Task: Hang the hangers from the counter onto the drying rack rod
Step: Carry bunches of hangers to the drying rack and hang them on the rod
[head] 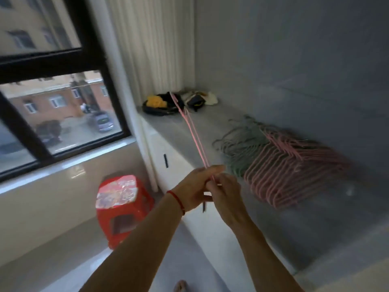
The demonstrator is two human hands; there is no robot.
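Note:
Two thin pink hangers (192, 131) are held edge-on in front of me, reaching up and away from my hands. My left hand (196, 186), with a red cord at the wrist, pinches their lower end. My right hand (226, 199) grips the same end just beside and below it. On the grey counter (174, 127) to the right lies a pile of pink hangers (294, 167), with a pile of grey-green hangers (240, 144) behind it. No drying rack rod is in view.
A red plastic stool (122, 205) stands on the floor left of the white cabinet (174, 165). Dark and yellow items (162, 104) sit at the counter's far end by the curtain (151, 43). A black-framed window (63, 98) fills the left.

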